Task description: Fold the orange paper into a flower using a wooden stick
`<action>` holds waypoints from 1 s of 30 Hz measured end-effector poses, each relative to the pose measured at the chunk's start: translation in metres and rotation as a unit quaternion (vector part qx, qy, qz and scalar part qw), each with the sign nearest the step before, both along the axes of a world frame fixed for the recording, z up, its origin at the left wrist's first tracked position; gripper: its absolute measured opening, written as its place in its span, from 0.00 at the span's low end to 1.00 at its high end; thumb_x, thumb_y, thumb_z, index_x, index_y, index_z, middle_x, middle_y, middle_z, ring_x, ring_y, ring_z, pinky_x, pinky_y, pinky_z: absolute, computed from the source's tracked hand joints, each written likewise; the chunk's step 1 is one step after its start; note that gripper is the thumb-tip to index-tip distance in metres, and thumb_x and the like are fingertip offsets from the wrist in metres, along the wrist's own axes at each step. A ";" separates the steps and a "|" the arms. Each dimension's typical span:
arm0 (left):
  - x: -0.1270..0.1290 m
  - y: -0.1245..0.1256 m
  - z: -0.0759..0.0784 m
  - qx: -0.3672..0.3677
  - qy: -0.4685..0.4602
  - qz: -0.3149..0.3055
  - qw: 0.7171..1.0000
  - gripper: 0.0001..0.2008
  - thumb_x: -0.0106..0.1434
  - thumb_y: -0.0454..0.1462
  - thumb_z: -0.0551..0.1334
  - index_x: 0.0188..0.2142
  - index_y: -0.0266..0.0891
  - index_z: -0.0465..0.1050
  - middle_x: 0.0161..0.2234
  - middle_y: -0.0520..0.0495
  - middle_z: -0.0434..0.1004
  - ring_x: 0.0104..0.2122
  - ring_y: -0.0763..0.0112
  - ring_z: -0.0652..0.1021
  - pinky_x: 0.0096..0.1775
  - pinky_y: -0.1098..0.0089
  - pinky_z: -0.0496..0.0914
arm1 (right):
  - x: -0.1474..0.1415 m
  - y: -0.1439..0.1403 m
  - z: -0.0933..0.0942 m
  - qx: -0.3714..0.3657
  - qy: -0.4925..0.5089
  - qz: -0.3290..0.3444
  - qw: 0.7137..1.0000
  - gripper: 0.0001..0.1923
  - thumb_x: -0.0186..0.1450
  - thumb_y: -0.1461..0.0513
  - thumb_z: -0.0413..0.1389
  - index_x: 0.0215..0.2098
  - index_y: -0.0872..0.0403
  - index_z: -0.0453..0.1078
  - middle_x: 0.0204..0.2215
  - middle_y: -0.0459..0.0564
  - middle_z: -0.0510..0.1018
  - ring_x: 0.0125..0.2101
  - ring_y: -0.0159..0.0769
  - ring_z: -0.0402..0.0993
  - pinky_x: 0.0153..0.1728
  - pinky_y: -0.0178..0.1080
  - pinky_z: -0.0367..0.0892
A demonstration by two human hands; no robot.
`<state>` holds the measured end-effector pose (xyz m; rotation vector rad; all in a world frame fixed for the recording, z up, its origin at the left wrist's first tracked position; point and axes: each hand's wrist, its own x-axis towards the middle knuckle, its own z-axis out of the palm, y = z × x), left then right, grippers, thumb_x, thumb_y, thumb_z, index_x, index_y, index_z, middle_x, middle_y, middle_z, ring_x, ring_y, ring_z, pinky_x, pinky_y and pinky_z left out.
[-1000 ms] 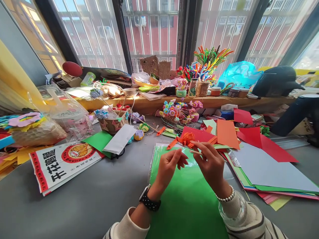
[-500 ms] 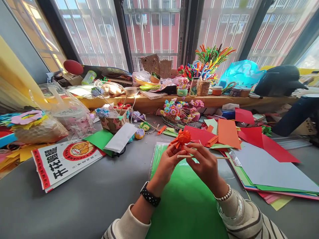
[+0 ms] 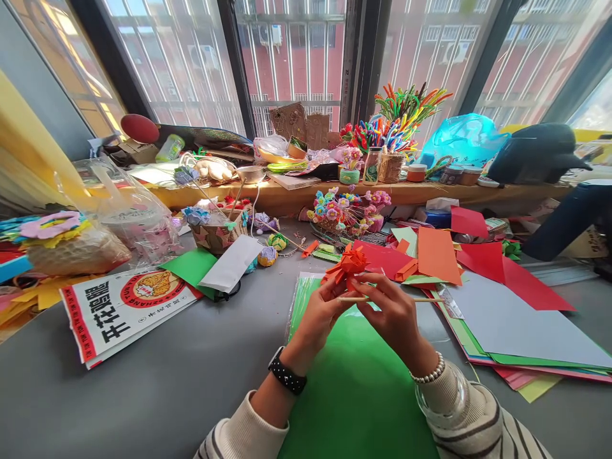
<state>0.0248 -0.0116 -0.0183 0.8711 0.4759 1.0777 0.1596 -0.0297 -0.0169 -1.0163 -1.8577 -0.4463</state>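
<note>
An orange folded-paper flower [image 3: 351, 262] is held up between my two hands, above a green sheet [image 3: 356, 376] on the grey table. My left hand [image 3: 321, 312] is closed with its fingertips at the flower's left and lower side. My right hand [image 3: 389, 312] pinches at the flower's lower right. A thin pale wooden stick [image 3: 428, 299] runs crosswise through the right hand, one end showing near the left fingers and the other sticking out to the right. The fingers hide the flower's underside.
Coloured paper sheets [image 3: 530, 328] lie stacked at the right, with orange paper [image 3: 437, 255] and red paper [image 3: 382, 258] behind. A printed paper bag [image 3: 129, 312] lies at the left. Beyond stand a basket of paper flowers [image 3: 215, 234], crocheted-looking flowers [image 3: 342, 210] and a sill crowded with craft supplies.
The orange flower has turned slightly in my fingers and its petals look more spread. The stick has shifted a little, levelling out. Both hands stay in nearly the same place.
</note>
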 end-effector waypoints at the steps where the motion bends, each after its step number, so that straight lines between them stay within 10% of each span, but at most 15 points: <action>1: 0.000 0.000 0.000 -0.005 -0.007 -0.006 1.000 0.22 0.47 0.29 0.65 0.43 0.40 0.71 0.47 0.46 0.72 0.51 0.59 0.67 0.49 0.65 0.64 | 0.000 0.000 -0.001 -0.002 0.004 -0.001 1.000 0.09 0.59 0.66 0.51 0.37 0.54 0.70 0.33 0.51 0.76 0.30 0.33 0.73 0.31 0.35 0.69; 30: 0.000 0.000 -0.002 -0.033 -0.030 0.021 0.999 0.17 0.48 0.29 0.63 0.40 0.40 0.72 0.45 0.48 0.73 0.45 0.65 0.73 0.44 0.70 0.67 | -0.005 0.000 -0.006 0.012 0.005 -0.003 1.000 0.12 0.61 0.65 0.51 0.42 0.52 0.70 0.35 0.50 0.77 0.35 0.36 0.73 0.35 0.37 0.69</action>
